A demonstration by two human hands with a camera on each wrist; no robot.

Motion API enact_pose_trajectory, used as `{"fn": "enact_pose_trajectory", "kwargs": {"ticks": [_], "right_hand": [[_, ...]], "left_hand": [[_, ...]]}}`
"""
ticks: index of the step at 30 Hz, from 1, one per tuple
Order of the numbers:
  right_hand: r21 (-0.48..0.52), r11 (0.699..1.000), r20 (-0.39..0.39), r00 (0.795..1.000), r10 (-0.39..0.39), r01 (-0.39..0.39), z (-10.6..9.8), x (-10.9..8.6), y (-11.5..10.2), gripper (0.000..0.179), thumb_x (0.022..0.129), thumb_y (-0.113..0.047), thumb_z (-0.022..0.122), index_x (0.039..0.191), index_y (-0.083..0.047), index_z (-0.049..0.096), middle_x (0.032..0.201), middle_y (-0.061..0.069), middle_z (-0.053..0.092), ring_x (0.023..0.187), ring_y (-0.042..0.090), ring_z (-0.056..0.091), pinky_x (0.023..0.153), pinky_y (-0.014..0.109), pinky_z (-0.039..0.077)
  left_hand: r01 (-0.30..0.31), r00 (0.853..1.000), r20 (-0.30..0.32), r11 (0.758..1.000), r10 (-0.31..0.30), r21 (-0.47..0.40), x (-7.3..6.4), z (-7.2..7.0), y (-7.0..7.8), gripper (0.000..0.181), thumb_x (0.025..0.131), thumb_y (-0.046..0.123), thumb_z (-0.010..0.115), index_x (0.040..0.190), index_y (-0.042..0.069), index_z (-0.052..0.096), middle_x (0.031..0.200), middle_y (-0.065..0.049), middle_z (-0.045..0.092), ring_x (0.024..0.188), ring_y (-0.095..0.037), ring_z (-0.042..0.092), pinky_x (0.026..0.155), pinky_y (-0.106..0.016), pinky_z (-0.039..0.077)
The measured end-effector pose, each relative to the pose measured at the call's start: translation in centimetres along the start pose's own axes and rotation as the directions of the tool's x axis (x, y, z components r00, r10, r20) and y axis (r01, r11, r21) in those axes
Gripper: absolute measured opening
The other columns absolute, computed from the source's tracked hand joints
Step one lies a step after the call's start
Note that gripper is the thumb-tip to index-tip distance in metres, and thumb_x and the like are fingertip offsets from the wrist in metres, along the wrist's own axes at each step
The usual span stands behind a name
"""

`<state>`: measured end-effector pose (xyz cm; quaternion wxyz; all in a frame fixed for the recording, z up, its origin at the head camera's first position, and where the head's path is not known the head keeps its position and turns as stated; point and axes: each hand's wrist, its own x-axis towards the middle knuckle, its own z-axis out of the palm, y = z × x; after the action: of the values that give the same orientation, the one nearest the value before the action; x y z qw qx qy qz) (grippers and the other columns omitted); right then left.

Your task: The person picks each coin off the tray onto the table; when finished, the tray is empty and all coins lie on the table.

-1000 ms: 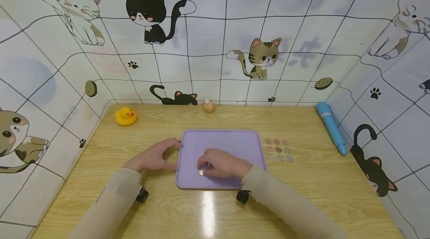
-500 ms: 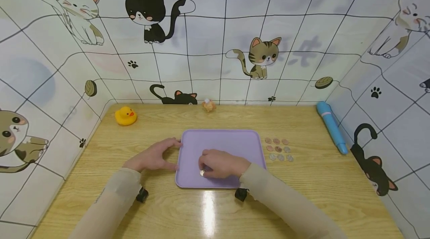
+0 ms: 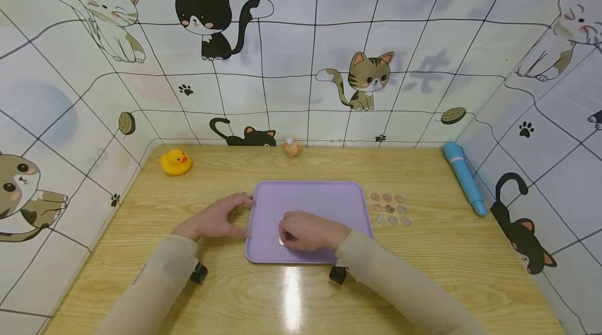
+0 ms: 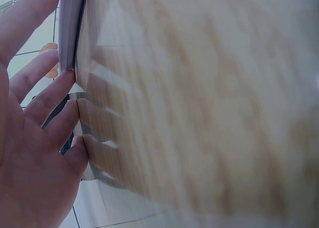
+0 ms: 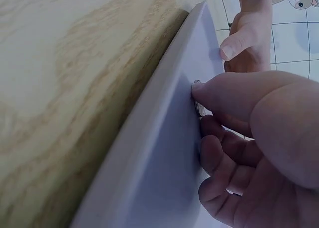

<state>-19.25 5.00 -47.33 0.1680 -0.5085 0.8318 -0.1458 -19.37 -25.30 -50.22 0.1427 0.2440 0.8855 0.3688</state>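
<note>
A shiny silver coin [image 3: 281, 242] lies low on the purple tray [image 3: 324, 196], mostly covered by my right hand [image 3: 310, 230]. In the right wrist view, the thumb and curled fingers pinch this coin [image 5: 199, 108] close against the tray floor. Whether more than one coin sits under the fingertips I cannot tell. At the tray's left side, my left hand [image 3: 218, 217] is spread, thumb and fingertips at the rim. The left wrist view shows its straight fingers [image 4: 52, 96] along the tray edge [image 4: 70, 29].
Several copper and silver coins [image 3: 390, 209] lie in three rows right of the tray. A yellow rubber duck [image 3: 176, 162] sits at the back left, a small orange figure [image 3: 292, 147] at the back wall. A blue tube-shaped object [image 3: 464, 179] lies along the right side.
The right hand has shifted slightly right, its fingers more drawn in, and less of the coin shows. The left hand stays at the tray rim.
</note>
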Motion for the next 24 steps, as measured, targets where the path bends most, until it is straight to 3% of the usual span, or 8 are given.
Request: {"fn": "enact_pose_trajectory", "kwargs": {"ticks": [11,24], "right_hand": [[0.056,0.998,-0.010,1.000,0.010,-0.010,-0.11,0.10,-0.12,0.011,0.097,-0.009,0.073,0.107,-0.012,0.067,0.096,0.000,0.066,0.087,0.009,0.059,0.079,0.021,0.051],[0.050,0.998,0.063,0.998,0.021,-0.024,-0.20,0.48,0.42,0.007,0.099,-0.013,0.072,0.102,-0.012,0.066,0.094,-0.004,0.060,0.087,0.006,0.053,0.081,0.020,0.049]], "left_hand": [[-0.019,1.000,0.000,1.000,0.019,0.009,-0.04,0.09,0.18,0.076,0.077,0.043,0.093,0.141,0.018,0.059,0.157,-0.008,0.053,0.148,-0.038,0.043,0.124,-0.064,0.027],[-0.004,1.000,0.002,1.000,0.004,0.016,0.09,0.10,-0.09,0.078,0.077,0.045,0.093,0.143,0.019,0.059,0.158,-0.008,0.052,0.150,-0.037,0.041,0.125,-0.063,0.026]]}}
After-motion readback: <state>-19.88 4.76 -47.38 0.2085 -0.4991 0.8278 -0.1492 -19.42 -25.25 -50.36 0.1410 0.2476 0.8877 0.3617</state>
